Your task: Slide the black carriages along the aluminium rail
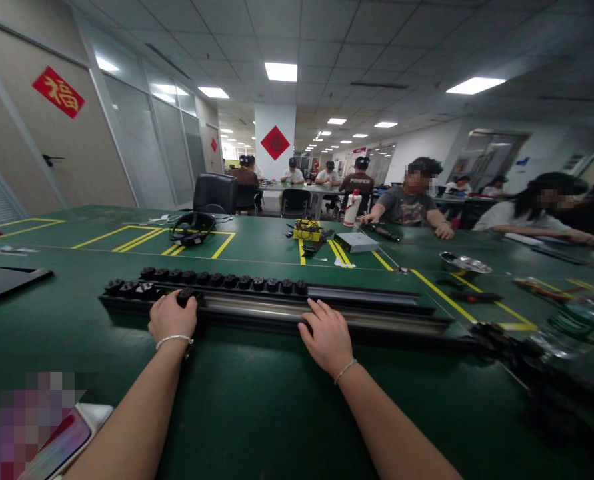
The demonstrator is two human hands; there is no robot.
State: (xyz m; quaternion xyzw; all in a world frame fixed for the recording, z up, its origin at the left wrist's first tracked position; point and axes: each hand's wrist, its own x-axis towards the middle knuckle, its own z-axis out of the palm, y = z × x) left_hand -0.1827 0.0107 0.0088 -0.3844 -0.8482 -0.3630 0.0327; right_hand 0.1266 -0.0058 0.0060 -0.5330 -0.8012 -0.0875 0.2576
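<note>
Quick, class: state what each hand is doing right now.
Left hand: closed on a black knob on the long black rail.
Right hand: open, fingers resting on the rail.

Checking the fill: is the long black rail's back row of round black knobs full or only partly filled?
Partly filled: the knobs stop midway along the rail.

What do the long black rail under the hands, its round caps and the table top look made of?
Long black rail: likely metal, its silvery centre strip catching a streak of light. Round black caps: probably plastic or rubber, matte with dull highlights. Green table top: a mat-like sheet with a soft, low sheen and yellow painted lines. The left hand grips one cap.
</note>
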